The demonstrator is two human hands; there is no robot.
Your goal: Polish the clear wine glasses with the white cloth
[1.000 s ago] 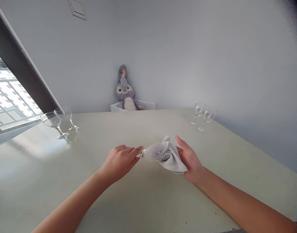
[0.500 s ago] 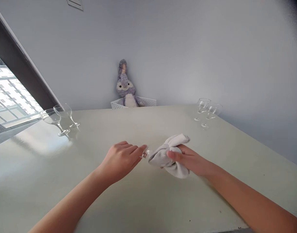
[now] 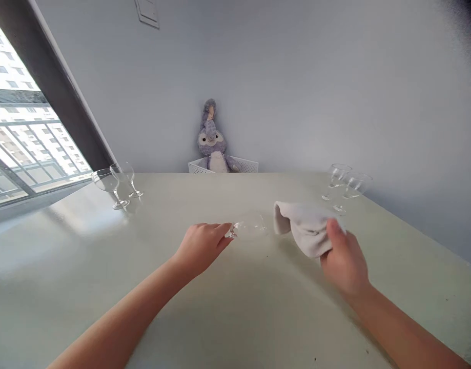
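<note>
In the middle of the head view, my left hand [image 3: 203, 247] is closed around the stem and foot of a clear wine glass [image 3: 252, 224]. The glass is tilted on its side, its bowl pointing right, and my fingers hide its base. To the right, my right hand [image 3: 345, 259] grips a white cloth [image 3: 308, 225] between thumb and fingers. The cloth hangs loosely, apart from the glass bowl.
Two wine glasses [image 3: 120, 204] stand upright at the table's left. Two more wine glasses [image 3: 339, 177] stand at the back right. Behind the pale table [image 3: 227, 318], a plush rabbit [image 3: 217, 160] sits in a white basket [image 3: 247, 165] against the wall. A window [image 3: 27, 138] is at left.
My right hand has drawn the cloth away from the glass to the right, uncovering the bowl. My left hand keeps its hold on the stem. The camera view has shifted slightly left.
</note>
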